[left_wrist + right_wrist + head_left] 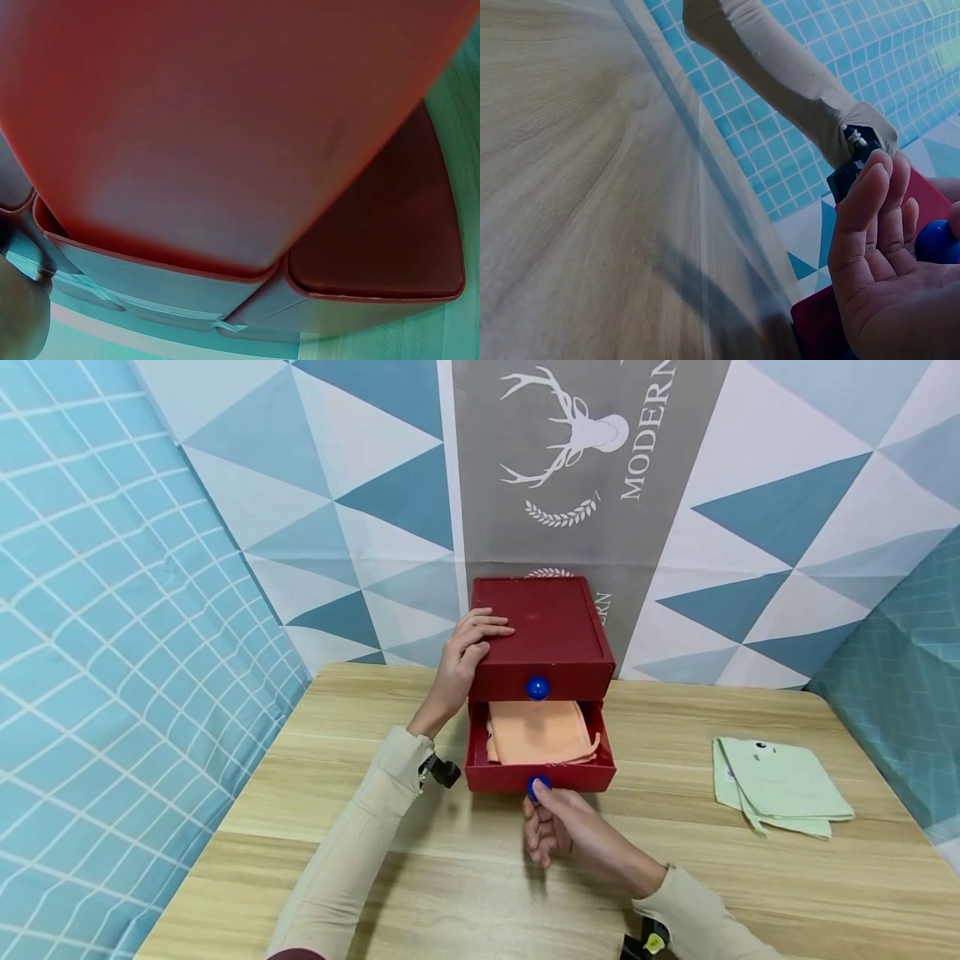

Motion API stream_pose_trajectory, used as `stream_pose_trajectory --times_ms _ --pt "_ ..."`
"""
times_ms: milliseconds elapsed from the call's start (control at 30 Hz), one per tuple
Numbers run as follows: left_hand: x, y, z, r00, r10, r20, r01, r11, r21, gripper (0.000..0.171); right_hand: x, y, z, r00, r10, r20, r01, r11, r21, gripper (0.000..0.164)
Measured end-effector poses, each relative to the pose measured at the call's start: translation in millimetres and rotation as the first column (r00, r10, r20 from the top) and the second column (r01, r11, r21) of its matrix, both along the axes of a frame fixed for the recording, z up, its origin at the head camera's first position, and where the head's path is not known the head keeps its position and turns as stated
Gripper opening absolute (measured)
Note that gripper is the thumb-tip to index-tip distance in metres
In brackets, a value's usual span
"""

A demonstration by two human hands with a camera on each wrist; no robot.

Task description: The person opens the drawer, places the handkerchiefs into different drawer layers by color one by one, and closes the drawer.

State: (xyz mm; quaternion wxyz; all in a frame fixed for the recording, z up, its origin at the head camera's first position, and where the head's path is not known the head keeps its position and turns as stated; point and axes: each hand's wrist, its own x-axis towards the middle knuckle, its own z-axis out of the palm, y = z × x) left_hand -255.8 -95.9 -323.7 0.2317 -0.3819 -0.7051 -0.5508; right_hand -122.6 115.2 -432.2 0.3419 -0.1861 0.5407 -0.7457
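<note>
A dark red two-drawer box (536,618) stands at the back of the table, its lower drawer (495,779) pulled out and its upper drawer pushed in. Folded orange cloth (536,732) lies inside the lower drawer. My left hand (463,652) rests on the box's top left edge, fingers lying over the top. At the lower drawer's front, my right hand (566,831) pinches the round blue knob (537,787), thumb on it and the other fingers loosely bent below. That blue knob (936,241) also shows beside the right hand (885,277) in the right wrist view.
A folded light green cloth (787,785) lies on the wooden table (675,735) to the right. The upper drawer has its own blue knob (537,687). Patterned wall covering (390,502) rises right behind the box, with a blue grid-patterned sheet (112,610) at the left.
</note>
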Motion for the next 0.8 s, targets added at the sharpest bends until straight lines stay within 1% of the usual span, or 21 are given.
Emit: stream_pose_trajectory --times_ms 133,300,400,567,700,800 --pt "0.2 0.3 0.1 1.0 0.007 0.011 -0.007 1.0 -0.003 0.037 -0.5 -1.2 2.2 1.0 0.001 -0.003 -0.001 1.0 0.021 0.045" --pt "0.2 0.1 -0.7 1.0 0.008 0.007 -0.008 1.0 -0.007 0.037 -0.3 -2.7 4.6 1.0 -0.014 -0.002 0.014 0.999 0.047 0.047" --pt "-0.3 -0.4 -1.4 1.0 0.006 0.002 -0.006 1.0 -0.004 0.036 -2.2 -3.8 5.3 1.0 -0.024 -0.015 0.025 0.999 0.047 0.047" --pt "-0.3 -0.5 -1.7 1.0 0.002 -0.009 -0.002 1.0 0.007 0.036 -12.6 -4.9 4.3 0.997 -0.071 -0.019 0.072 0.997 0.039 0.046" --pt "-0.8 0.4 -1.4 1.0 -0.008 -0.016 0.008 1.0 0.013 0.036 -23.4 -3.2 1.9 0.994 -0.109 -0.016 0.11 0.992 0.064 0.048" --pt "-1.1 0.5 -1.2 1.0 -0.004 -0.017 0.004 1.0 0.019 0.036 -31.6 -3.3 1.3 0.991 -0.129 -0.036 0.132 0.988 0.086 0.048"
